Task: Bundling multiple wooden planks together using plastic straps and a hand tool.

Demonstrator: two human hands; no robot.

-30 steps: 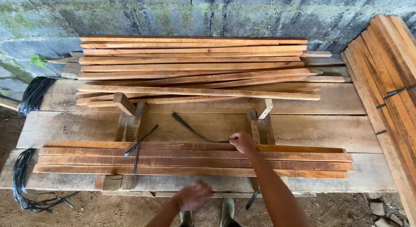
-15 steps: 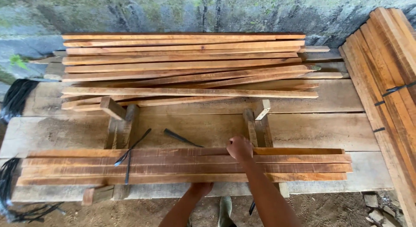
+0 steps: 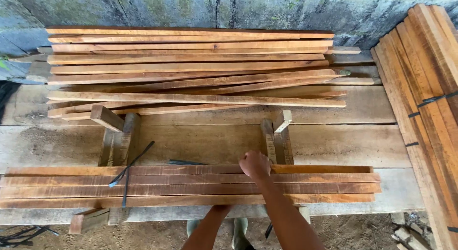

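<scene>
R hand (image 3: 256, 165) clenched on black strap (image 3: 187, 162) atop slat bundle (image 3: 191, 185) at bench (image 3: 353, 145) front edge. L hand hidden under the bundle, grip can't tell. Loose slats (image 3: 191, 68) piled at back by wall.

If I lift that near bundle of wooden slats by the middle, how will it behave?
The slat bundle would probably lift stiffly: the slats look straight and rigid. Only one black strap is clearly tied, near its left end, so the right ends may fan apart. The right hand rests on it mid-length.

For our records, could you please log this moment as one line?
right hand: fisted on slat bundle | left hand: hidden under bench edge | black strap: tied
</scene>
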